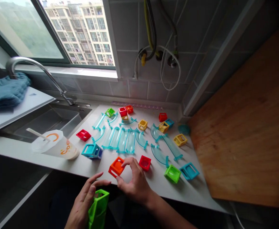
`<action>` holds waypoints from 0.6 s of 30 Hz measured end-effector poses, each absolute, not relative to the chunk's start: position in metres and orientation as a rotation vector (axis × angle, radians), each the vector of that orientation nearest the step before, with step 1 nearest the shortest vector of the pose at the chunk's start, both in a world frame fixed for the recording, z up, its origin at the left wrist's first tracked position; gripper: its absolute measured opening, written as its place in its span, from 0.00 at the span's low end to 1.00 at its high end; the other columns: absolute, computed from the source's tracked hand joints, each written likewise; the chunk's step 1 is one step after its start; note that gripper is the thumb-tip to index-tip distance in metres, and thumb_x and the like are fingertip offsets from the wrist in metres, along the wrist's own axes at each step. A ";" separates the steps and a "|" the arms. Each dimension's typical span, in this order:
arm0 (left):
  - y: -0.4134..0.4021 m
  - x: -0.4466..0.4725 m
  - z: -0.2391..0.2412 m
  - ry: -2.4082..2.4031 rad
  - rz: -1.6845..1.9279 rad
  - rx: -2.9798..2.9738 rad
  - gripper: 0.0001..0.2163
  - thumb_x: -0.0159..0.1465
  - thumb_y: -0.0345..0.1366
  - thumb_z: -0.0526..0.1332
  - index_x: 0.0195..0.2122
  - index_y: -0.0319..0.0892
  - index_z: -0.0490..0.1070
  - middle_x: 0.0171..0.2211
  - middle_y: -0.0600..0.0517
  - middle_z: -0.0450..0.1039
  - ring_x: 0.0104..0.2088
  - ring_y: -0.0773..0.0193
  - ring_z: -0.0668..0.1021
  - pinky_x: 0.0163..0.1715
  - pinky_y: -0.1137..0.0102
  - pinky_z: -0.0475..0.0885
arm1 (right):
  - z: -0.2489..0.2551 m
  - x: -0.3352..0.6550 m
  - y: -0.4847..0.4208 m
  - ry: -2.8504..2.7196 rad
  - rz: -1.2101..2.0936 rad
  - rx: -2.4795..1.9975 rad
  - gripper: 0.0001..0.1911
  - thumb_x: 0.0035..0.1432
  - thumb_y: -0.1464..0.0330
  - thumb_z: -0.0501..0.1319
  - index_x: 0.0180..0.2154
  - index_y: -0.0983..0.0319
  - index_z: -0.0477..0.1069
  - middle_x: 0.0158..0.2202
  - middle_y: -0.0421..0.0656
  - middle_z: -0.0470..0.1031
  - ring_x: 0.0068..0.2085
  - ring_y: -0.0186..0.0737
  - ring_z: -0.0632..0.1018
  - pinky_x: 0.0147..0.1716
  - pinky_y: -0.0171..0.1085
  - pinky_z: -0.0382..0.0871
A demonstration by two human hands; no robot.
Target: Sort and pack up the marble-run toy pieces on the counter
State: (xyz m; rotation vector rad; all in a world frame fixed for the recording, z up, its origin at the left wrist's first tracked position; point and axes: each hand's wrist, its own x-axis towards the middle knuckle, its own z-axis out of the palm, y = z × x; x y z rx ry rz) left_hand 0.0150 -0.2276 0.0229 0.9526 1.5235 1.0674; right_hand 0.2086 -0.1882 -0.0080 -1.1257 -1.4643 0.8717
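Observation:
In the head view, my right hand [136, 181] pinches an orange cube-shaped block [117, 166] with open sides between thumb and fingers, at the counter's front edge. My left hand [82, 200] is lower, in front of the counter, against a tall green block piece [98, 208], perhaps stacked blocks. Its upper fingers stretch out past the top of the green piece; the others are hidden behind it. A red block [145, 163] lies just right of my right hand. To the left stand a light-blue block and a darker blue one [92, 151], touching.
Clear teal-edged track pieces [120, 140] cover the middle of the counter. Around them lie yellow [142, 124], red [83, 135] and green [172, 174] blocks. A drink cup with a straw [69, 149] stands near the sink [82, 111]. A wooden board [244, 127] leans at right.

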 end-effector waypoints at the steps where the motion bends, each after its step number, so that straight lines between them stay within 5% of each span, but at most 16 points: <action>1: -0.228 0.014 0.025 1.535 1.057 0.954 0.29 0.59 0.58 0.69 0.55 0.43 0.78 0.45 0.42 0.84 0.42 0.50 0.82 0.32 0.71 0.76 | -0.008 0.209 -0.186 -1.496 0.849 -1.151 0.19 0.49 0.73 0.69 0.43 0.57 0.70 0.44 0.43 0.77 0.51 0.48 0.77 0.56 0.48 0.71; 5: -0.227 0.012 0.028 1.535 1.049 0.961 0.27 0.60 0.58 0.68 0.51 0.41 0.80 0.42 0.42 0.84 0.38 0.51 0.82 0.33 0.70 0.76 | -0.010 0.215 -0.186 -1.484 0.739 -1.287 0.19 0.48 0.72 0.71 0.43 0.57 0.71 0.47 0.45 0.77 0.60 0.55 0.73 0.63 0.55 0.62; 11: -0.216 0.011 0.024 1.529 1.082 0.866 0.26 0.60 0.59 0.65 0.46 0.40 0.81 0.43 0.40 0.84 0.46 0.46 0.81 0.39 0.67 0.76 | -0.024 0.241 -0.197 -1.418 0.636 -1.372 0.17 0.54 0.75 0.65 0.45 0.56 0.68 0.46 0.45 0.75 0.51 0.51 0.76 0.54 0.49 0.72; 18: -0.214 0.017 0.027 1.347 1.211 0.604 0.24 0.60 0.49 0.66 0.53 0.42 0.72 0.49 0.42 0.82 0.31 0.55 0.81 0.30 0.66 0.77 | -0.028 0.240 -0.203 -1.627 0.709 -1.281 0.22 0.54 0.79 0.62 0.50 0.56 0.68 0.52 0.48 0.74 0.54 0.51 0.76 0.56 0.49 0.73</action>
